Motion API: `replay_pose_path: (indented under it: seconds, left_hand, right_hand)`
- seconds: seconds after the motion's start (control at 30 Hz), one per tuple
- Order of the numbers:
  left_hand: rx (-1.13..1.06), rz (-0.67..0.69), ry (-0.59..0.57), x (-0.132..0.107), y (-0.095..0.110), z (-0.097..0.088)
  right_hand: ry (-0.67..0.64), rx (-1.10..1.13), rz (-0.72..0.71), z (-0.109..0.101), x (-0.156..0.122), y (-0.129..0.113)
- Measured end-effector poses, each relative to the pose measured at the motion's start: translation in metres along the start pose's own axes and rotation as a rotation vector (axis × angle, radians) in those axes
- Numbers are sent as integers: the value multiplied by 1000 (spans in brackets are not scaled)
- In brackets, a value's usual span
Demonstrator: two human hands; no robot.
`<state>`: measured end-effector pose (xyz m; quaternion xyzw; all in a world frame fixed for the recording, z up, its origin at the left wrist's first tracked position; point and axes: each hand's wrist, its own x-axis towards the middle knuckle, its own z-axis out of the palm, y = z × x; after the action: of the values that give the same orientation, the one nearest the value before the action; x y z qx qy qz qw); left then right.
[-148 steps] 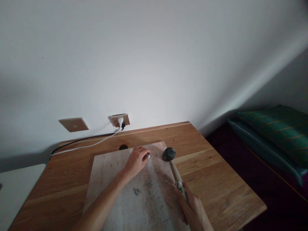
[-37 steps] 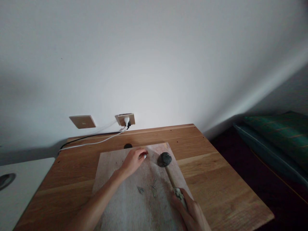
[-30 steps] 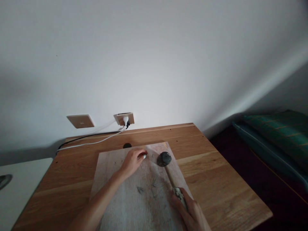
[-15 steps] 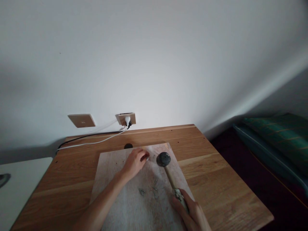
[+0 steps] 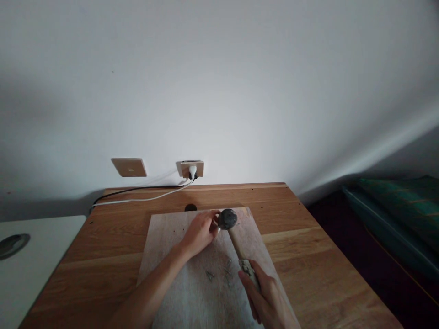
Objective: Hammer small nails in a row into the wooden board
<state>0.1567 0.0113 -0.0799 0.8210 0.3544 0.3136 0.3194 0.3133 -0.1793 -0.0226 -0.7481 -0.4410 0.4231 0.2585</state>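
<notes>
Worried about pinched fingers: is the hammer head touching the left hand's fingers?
Cannot tell. In the head view the hammer head sits against the left hand's fingers with no visible gap, but depth is unclear.

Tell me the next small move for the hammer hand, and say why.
Probably a short, light tap: the right hand holds the dark round-headed wooden-handled hammer with its head almost touching the left hand, whose fingertips pinch at the pale wooden board.

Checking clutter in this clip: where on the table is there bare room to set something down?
Bare table wood lies right of the board, and left of it, nearer than the cables. Crowded mid-board: left hand, hammer, nails, right hand.
</notes>
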Motion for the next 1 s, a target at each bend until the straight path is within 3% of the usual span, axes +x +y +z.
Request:
replay_pose_path:
  seconds: [1.0]
  left_hand:
    - [65, -28, -19, 1, 0, 0]
  right_hand:
    - [8, 12, -17, 7, 1, 10]
